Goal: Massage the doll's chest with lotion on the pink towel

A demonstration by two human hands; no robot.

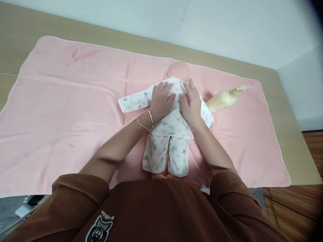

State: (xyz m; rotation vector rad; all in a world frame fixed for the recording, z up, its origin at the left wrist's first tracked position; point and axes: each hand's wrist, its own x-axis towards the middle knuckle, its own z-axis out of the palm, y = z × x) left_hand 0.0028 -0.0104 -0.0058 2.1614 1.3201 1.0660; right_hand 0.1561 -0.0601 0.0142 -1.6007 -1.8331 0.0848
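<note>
A baby doll (168, 134) in white printed pyjamas lies on a pink towel (63, 111), head away from me and feet at the near edge. My left hand (161, 101) rests flat on the doll's upper body on the left side, fingers stretched out; its wrist carries thin silver bangles. My right hand (191, 104) lies flat on the right side of the doll's upper body, fingers together and extended. The doll's bare head (178, 70) shows just beyond my fingertips. One sleeve (133, 101) stretches out to the left.
A cream pump bottle (225, 98) lies on its side on the towel, right of the doll. The towel covers a wooden table (290, 134) set against a pale wall. Wood flooring shows at the right.
</note>
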